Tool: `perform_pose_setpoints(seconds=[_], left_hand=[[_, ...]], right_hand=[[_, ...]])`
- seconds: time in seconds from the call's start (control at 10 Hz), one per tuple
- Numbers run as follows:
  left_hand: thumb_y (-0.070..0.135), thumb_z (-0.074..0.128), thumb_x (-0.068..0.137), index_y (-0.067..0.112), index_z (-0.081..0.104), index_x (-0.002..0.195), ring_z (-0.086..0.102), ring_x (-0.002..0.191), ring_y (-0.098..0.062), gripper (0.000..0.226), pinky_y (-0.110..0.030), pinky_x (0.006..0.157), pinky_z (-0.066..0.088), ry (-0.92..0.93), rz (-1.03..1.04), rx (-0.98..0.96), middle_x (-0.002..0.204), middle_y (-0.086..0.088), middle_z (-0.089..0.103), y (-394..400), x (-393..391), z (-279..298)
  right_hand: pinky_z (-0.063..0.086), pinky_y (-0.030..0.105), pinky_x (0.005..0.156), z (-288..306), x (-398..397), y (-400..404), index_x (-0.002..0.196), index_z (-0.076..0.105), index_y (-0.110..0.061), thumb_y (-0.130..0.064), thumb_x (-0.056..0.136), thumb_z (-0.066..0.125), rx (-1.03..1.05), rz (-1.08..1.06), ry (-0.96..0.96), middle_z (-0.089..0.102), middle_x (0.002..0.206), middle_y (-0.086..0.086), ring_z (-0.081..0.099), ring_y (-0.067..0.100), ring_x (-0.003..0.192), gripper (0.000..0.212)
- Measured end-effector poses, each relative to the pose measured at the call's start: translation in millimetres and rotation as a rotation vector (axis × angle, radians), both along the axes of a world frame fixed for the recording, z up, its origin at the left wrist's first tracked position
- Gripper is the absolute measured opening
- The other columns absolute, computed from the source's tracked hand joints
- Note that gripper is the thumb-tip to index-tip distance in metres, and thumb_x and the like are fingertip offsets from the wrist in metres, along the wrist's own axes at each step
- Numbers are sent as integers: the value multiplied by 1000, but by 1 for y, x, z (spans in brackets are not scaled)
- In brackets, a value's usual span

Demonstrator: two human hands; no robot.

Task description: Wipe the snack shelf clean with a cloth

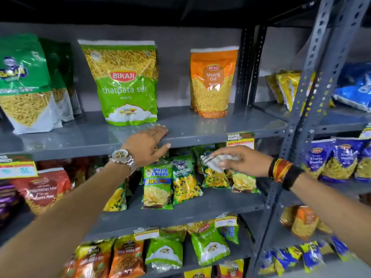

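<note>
The grey metal snack shelf [200, 127] runs across the middle of the view. My left hand [147, 144] grips its front edge, fingers on top and thumb underneath. My right hand [243, 160] hovers just below that shelf, in front of the small chip bags, and holds a striped grey-and-white cloth [214, 162] bunched in its fingers. A green Chatpata Sev bag [126, 85] and an orange Moong Dal bag [212, 83] stand upright on the shelf behind my hands.
More green sev bags [26, 83] stand at the left. Small chip bags [158, 185] fill the shelf below, and other packets the lower shelf. A perforated upright post [313, 93] divides off the right rack with blue packets [331, 159]. A price tag [241, 140] hangs on the shelf edge.
</note>
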State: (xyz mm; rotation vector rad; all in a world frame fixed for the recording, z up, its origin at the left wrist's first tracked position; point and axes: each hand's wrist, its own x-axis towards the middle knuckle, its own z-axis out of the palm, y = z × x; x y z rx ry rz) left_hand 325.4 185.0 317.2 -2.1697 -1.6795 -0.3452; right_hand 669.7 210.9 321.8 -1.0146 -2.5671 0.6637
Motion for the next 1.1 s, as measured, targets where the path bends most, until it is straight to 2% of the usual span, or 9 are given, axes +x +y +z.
perform_pose_setpoints(seconds=[0.1,0.2,0.3,0.5,0.6,0.7,0.8,1.0,1.1], left_hand=[[54,28,103,4,37,152,30,150,-30,71,-49,123,27,-4,-177,169,159,-16,38,-8,32,-32],[40,42,103,-1,35,153,19,154,-31,64,-49,126,17,16,-308,214,163,-18,29,-15,70,-79],[39,45,103,1,37,152,21,154,-30,62,-50,125,21,-54,-315,115,163,-17,31,-7,91,-139],[50,29,105,7,33,155,23,153,-26,67,-35,125,5,-127,-89,-120,163,-14,30,17,107,-250],[53,16,105,7,28,157,14,155,-25,71,-40,126,8,-139,-7,-214,166,-12,20,29,107,-297],[48,19,107,6,27,157,12,155,-27,67,-45,123,13,-126,42,-233,167,-13,19,36,100,-339],[43,31,107,7,18,160,6,157,-27,65,-46,125,10,-102,52,-213,169,-11,10,39,94,-363],[42,33,106,11,13,161,3,157,-25,66,-52,125,16,-107,78,-244,170,-8,7,35,94,-360],[42,31,105,11,15,161,3,157,-26,66,-55,122,21,-128,67,-230,170,-8,7,28,104,-341]], right_hand=[[44,35,98,-57,21,26,124,62,-33,-26,96,58,-58,-121,36,61,131,-2,56,18,120,29],[42,33,99,-111,21,51,124,62,-33,-21,97,56,-123,-186,13,57,138,0,52,20,126,30],[43,40,104,-153,11,74,123,61,-40,-19,99,52,-174,-167,-53,52,146,1,46,27,136,34],[53,40,93,-222,-16,107,133,56,-39,-17,99,46,-42,-205,-190,63,136,1,62,26,119,41],[47,37,103,-263,-23,115,137,52,-38,-12,99,43,57,-188,-216,55,144,-4,50,21,134,47],[17,44,122,-306,-25,110,152,30,-31,-28,104,32,111,-104,-338,31,160,-5,22,18,150,48],[-1,47,123,-324,-23,108,156,5,-28,-55,98,7,180,-93,-433,5,165,-8,-1,14,153,65],[-8,50,122,-322,-28,114,156,-4,-27,-64,96,13,189,-85,-499,-9,164,-11,-12,15,152,72],[-15,51,119,-319,-24,90,156,0,-23,-55,99,23,273,-108,-448,-10,163,-7,-11,19,152,70]])
